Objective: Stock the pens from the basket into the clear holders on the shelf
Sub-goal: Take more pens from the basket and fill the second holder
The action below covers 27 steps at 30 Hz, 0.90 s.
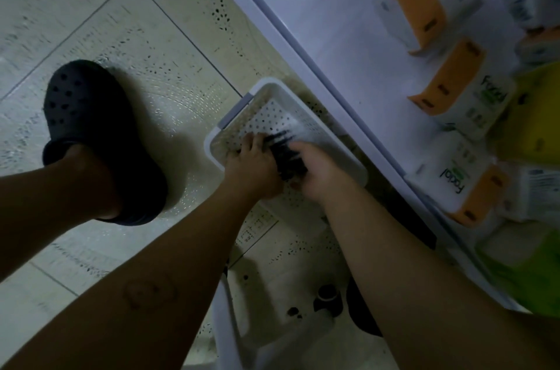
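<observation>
1. One bundle of slim dark pens (285, 154) lies in one white, perforated plastic basket (233, 115) on the pale tiled floor (145, 12).
2. My right hand (316, 172) curls round the bundle. My left hand (251, 165) touches its left side. Blur hides the pen count and whether the left hand grips.
3. One dark, holed clog (91, 127) stands to the left.
4. At least three orange-banded white packs (445, 78) sit on the white shelf (333, 21).
</observation>
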### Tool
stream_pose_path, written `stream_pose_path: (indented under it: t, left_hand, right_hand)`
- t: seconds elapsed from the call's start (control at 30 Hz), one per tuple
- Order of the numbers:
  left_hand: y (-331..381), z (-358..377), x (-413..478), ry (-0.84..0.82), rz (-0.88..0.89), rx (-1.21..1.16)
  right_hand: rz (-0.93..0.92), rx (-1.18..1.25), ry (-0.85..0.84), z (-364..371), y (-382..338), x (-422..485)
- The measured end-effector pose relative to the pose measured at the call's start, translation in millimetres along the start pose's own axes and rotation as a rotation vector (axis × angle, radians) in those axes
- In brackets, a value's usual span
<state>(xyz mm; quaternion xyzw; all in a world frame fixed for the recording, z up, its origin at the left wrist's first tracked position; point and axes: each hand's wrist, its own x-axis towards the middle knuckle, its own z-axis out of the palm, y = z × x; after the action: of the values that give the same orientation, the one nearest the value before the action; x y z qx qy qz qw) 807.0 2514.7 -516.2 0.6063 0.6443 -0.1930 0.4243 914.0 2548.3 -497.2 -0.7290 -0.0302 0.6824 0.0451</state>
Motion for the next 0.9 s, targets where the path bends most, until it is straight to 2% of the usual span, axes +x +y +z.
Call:
stream_pose_path:
  t: [0.1,0.17,0.27,0.4,0.53,0.67,0.8,0.9]
  left_hand:
    - [2,-1,2,0.023,-0.018,-0.067]
    - [2,-1,4,0.037,-0.036,-0.125]
    - [3,-1,5,0.067,-0.043,-0.241]
    - [0,-14,1,0.223,-0.137,-0.528]
    - [-4,-25,-1,0.148,-0.174,-0.758]
    - [-3,-27,-9,0.012,-0.103,-0.854]
    - [9,-32,-26,-0.095,-0.009,-0.903]
    - [13,-39,-44,-0.103,0.015,-0.897]
  right_hand:
    - [0.019,0.15,-0.018,-8,-9,1]
    - [0.019,0.167,-0.015,-12,-11,-4]
    - [0.023,0.109,0.035,-15,-8,-8]
    - [0.04,0.073,0.048,-19,-5,-10]
    - [0.013,-0.106,0.109,-25,2,-9]
    - [-0.193,-0.373,0.306,-24,18,-16]
    - [-0.445,-0.523,0.346,-23,26,-31]
    - [-0.509,-0.537,0.376,-24,24,-45]
